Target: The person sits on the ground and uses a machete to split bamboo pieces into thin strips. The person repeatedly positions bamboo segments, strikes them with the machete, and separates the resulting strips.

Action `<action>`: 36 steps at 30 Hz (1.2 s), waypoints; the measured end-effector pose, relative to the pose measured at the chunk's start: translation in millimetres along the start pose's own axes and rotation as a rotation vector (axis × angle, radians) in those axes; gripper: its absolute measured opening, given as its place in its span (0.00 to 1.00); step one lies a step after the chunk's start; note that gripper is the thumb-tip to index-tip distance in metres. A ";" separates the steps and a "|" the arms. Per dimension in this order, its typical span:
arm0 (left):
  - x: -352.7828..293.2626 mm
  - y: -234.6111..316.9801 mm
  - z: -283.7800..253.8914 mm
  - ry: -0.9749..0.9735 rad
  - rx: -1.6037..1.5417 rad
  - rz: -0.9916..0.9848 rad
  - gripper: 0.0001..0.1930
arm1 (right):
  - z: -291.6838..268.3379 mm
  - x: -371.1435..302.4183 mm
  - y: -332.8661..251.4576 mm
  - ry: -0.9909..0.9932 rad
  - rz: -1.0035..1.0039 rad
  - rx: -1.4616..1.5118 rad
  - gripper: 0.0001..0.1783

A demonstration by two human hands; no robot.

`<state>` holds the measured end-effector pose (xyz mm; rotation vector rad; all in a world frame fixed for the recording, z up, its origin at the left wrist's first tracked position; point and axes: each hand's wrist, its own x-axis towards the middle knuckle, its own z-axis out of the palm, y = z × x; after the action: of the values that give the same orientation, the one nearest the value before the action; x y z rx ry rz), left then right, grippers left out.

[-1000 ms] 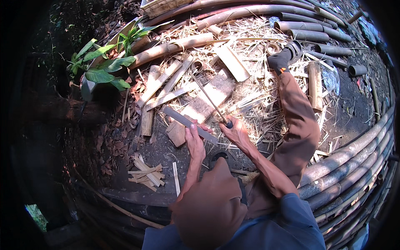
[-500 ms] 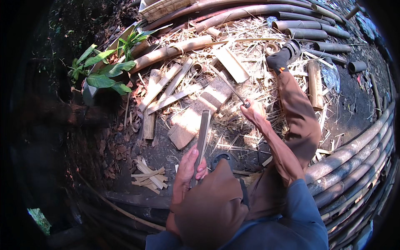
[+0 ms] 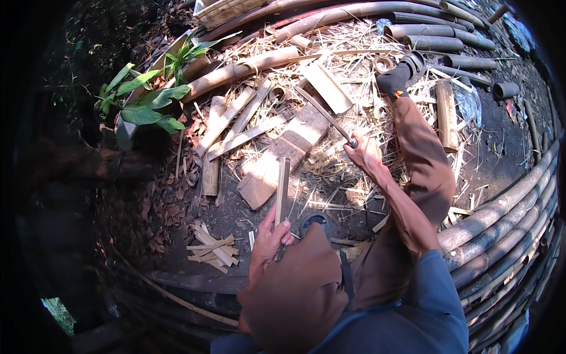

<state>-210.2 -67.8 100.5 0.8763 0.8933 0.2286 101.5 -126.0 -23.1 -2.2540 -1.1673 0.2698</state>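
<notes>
My left hand [image 3: 269, 241] grips a narrow split bamboo strip [image 3: 283, 186], which stands roughly upright in front of my bent knee. In my right hand [image 3: 365, 154] is the dark handle of a long-bladed knife [image 3: 323, 111], its blade pointing away and to the left. That blade passes over the far end of a thick wooden block [image 3: 286, 154] on the ground. The strip's upper end overlaps the block's near part in view; I cannot tell whether they touch. The fingers of both hands are closed.
Beyond the block lie a wide split bamboo piece [image 3: 328, 88] and several flat slats [image 3: 244, 139]. A small pile of short strips [image 3: 213, 249] lies near left. Bamboo poles [image 3: 495, 227] are stacked at right. Shavings cover the ground around my outstretched leg [image 3: 421, 141].
The strip in my left hand has turned, showing a paler face, and its top has shifted slightly left. The right hand has moved slightly right, and the knife blade shows more broadly.
</notes>
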 end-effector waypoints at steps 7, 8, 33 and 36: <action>86.6 1.4 -37.2 -0.083 -0.362 0.139 0.36 | 45.3 -81.5 -36.9 -0.268 0.364 0.424 0.20; 93.9 12.8 -35.4 -0.170 -0.446 0.147 0.35 | 52.5 -89.7 -34.2 -0.302 0.431 0.472 0.20; 220.1 47.5 -51.9 0.513 0.849 0.515 0.14 | 64.8 -92.3 -19.4 -0.552 0.463 0.696 0.36; 210.8 45.6 -42.2 0.498 0.739 0.697 0.12 | 68.6 -91.9 -22.2 -0.459 0.325 0.680 0.36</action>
<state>-101.8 93.7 -1.9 1.8694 1.1223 0.7740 2.3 -161.8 -73.5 -1.7858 -0.7341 1.1709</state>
